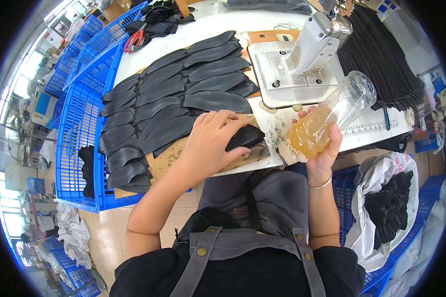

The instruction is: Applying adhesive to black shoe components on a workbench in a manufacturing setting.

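Note:
My right hand [328, 153] is wrapped round a clear plastic glue bottle [309, 132], tilted with its crusted, pale mouth [291, 152] pointing down and left. Amber glue has gathered in the lower half. Close to that mouth, a black curved fabric piece [249, 135] lies at the right end of a stained board [171, 157]. My left hand [209, 141] holds the piece down, its thumb on the near side and its bent fingers on the far side; the palm hides part of it. Rows of overlapping black leaf-shaped pieces [166, 101] cover the board's left and far parts.
Beyond the bottle stands a metal machine with a flat bed [282, 74]. Stacked black strips [379, 59] lie to its right. Blue crates [84, 148] line the left, near red-handled pliers [135, 39]. A white sack [357, 237] holding black pieces sits at the lower right.

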Action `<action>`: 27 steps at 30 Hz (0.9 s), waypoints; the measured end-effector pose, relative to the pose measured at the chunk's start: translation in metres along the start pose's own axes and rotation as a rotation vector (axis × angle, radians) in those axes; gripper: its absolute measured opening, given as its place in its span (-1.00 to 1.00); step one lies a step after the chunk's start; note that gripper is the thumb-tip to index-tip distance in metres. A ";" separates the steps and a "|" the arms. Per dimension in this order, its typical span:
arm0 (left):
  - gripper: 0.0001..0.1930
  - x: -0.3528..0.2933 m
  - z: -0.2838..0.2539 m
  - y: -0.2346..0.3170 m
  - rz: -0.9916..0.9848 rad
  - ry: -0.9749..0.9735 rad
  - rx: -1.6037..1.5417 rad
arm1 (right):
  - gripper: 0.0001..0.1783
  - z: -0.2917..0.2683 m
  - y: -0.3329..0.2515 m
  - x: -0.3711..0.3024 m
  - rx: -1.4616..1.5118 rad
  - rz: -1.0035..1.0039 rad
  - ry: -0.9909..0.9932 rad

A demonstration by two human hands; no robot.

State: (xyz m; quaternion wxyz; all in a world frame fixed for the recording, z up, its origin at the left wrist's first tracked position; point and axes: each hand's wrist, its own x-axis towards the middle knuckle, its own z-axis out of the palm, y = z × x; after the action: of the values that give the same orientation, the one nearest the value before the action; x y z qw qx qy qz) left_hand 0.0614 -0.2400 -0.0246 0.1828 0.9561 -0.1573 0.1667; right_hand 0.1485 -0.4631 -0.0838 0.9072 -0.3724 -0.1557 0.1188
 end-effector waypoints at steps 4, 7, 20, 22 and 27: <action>-0.54 0.005 0.002 0.007 -0.038 0.020 -0.034 | -0.39 -0.002 -0.001 0.001 -0.005 -0.025 0.018; -0.57 0.005 0.008 0.010 -0.146 -0.010 -0.077 | -0.39 -0.002 0.001 0.002 0.009 -0.035 0.033; -0.79 -0.010 0.017 -0.003 -0.260 0.381 -0.278 | -0.36 -0.022 0.005 0.001 0.138 -0.039 0.033; -0.83 -0.019 0.005 -0.005 -0.397 0.426 -0.488 | -0.38 -0.020 0.005 0.000 0.178 -0.027 -0.036; -0.86 -0.075 -0.074 -0.018 -0.789 0.641 -0.962 | -0.39 -0.019 0.002 0.002 0.150 -0.039 -0.024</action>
State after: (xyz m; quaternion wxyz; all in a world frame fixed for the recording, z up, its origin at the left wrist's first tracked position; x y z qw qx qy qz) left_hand -0.0183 -0.1761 0.0070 0.6699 0.6584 0.2071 0.2736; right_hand 0.1578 -0.4735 -0.0975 0.9327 -0.2989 -0.1643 0.1171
